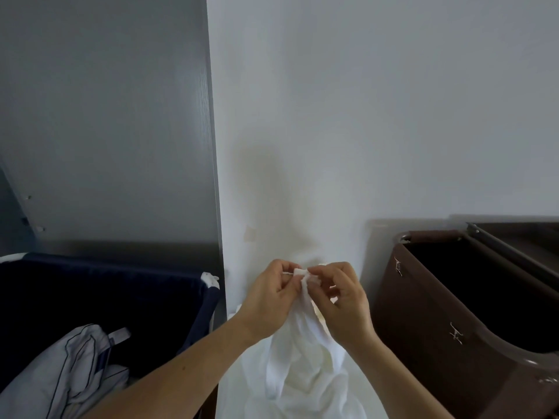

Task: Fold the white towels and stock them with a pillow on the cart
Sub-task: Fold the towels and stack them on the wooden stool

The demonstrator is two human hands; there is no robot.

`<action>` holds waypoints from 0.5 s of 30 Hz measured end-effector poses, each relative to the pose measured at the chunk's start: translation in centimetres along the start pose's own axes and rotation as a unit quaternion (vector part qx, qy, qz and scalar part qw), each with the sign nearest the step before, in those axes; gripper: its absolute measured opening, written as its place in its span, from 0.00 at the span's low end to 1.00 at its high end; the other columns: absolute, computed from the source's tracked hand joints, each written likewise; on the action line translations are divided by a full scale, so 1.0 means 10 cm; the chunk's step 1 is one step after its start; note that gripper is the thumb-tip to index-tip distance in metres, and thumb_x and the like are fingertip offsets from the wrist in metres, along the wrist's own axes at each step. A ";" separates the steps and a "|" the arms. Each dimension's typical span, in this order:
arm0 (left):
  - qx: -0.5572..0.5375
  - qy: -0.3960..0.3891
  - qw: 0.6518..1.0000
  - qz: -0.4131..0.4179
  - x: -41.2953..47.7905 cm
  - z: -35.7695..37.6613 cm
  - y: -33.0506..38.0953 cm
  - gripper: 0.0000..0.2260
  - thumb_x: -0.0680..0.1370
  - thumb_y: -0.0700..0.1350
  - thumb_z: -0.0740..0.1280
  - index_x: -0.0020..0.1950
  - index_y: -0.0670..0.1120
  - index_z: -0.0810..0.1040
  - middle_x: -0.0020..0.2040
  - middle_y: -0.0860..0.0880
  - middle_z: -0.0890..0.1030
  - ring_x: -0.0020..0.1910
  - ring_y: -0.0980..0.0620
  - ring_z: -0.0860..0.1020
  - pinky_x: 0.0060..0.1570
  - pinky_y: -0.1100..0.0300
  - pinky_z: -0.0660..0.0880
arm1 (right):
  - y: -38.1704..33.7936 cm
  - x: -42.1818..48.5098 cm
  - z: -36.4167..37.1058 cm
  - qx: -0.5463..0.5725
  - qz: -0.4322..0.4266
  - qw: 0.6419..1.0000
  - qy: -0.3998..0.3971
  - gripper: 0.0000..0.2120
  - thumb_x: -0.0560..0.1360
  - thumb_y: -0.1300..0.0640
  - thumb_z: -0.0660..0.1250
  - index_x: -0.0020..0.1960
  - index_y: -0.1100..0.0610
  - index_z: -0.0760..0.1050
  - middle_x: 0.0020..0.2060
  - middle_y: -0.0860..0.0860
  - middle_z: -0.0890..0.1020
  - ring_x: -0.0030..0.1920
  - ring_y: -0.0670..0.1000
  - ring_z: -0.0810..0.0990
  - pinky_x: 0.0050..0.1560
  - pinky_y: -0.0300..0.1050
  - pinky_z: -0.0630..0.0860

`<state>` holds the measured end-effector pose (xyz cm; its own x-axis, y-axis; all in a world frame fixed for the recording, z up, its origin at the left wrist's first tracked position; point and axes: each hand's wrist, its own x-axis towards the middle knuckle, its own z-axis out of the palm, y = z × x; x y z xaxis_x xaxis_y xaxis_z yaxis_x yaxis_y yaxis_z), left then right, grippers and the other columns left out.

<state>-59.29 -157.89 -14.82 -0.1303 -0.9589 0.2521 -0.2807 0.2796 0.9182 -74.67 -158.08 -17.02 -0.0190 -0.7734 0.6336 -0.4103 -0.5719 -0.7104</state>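
A white towel [302,364] hangs bunched from both my hands in front of the white wall. My left hand [269,300] pinches its top edge at the corner, and my right hand [341,300] pinches the same edge right beside it, the fingertips almost touching. The cloth falls in loose folds down to the bottom of the view. At the lower left a white pillow [63,376] with dark piping lies in a dark blue bin [181,291].
A brown fabric hamper [429,322] on a metal frame stands at the right with its dark inside showing. A grey cabinet panel [106,131] rises at the left. A white wall [378,116] fills the middle and right.
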 end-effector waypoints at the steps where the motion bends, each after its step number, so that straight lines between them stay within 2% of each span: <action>1: 0.009 -0.008 1.000 -0.001 -0.01 -0.01 0.00 0.07 0.83 0.50 0.61 0.59 0.51 0.72 0.49 0.56 0.82 0.49 0.59 0.80 0.49 0.66 0.78 | 0.02 0.00 -0.01 -0.002 -0.008 1.000 -0.002 0.13 0.75 0.58 0.73 0.49 0.39 0.79 0.46 0.41 0.76 0.42 0.47 0.80 0.41 0.30 0.72; 4: 0.038 -0.014 0.999 0.001 -0.04 -0.04 -0.02 0.08 0.83 0.52 0.60 0.60 0.53 0.71 0.51 0.57 0.80 0.50 0.60 0.80 0.50 0.68 0.77 | 0.01 0.01 -0.01 -0.016 -0.040 0.999 -0.001 0.04 0.73 0.49 0.70 0.47 0.40 0.80 0.47 0.39 0.76 0.46 0.45 0.78 0.44 0.29 0.71; 7: 0.054 0.009 0.998 0.024 -0.08 -0.04 -0.02 0.07 0.83 0.51 0.59 0.60 0.52 0.71 0.48 0.59 0.80 0.48 0.65 0.78 0.49 0.67 0.78 | 0.01 0.02 0.02 -0.057 -0.075 0.995 0.026 0.02 0.74 0.48 0.67 0.46 0.42 0.78 0.45 0.37 0.77 0.48 0.42 0.76 0.46 0.28 0.69; 9: 0.047 0.014 0.998 0.033 -0.12 -0.06 0.00 0.06 0.83 0.50 0.59 0.59 0.52 0.70 0.47 0.59 0.81 0.47 0.65 0.79 0.47 0.68 0.78 | 0.00 0.03 0.03 -0.053 -0.067 0.996 0.022 0.05 0.73 0.50 0.68 0.44 0.40 0.75 0.44 0.38 0.79 0.46 0.43 0.77 0.46 0.29 0.69; 13: 0.081 0.001 0.995 0.057 -0.17 -0.10 -0.01 0.07 0.83 0.52 0.58 0.60 0.54 0.69 0.48 0.57 0.81 0.48 0.62 0.80 0.49 0.64 0.79 | 0.02 0.03 0.01 -0.057 -0.052 0.996 -0.049 0.18 0.73 0.59 0.74 0.46 0.36 0.73 0.48 0.37 0.78 0.47 0.44 0.78 0.45 0.29 0.71; 15: 0.088 0.001 0.994 0.062 -0.17 -0.10 -0.03 0.07 0.83 0.53 0.58 0.60 0.54 0.70 0.49 0.56 0.82 0.48 0.61 0.80 0.48 0.64 0.79 | 0.04 0.02 0.00 -0.072 -0.055 0.995 -0.042 0.18 0.72 0.60 0.76 0.45 0.37 0.74 0.45 0.38 0.79 0.46 0.44 0.77 0.45 0.30 0.71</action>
<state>-58.02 -156.35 -15.18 -0.1718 -0.9164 0.3615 -0.4249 0.4000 0.8121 -74.82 -158.49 -17.16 0.1072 -0.7315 0.6733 -0.5319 -0.6144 -0.5828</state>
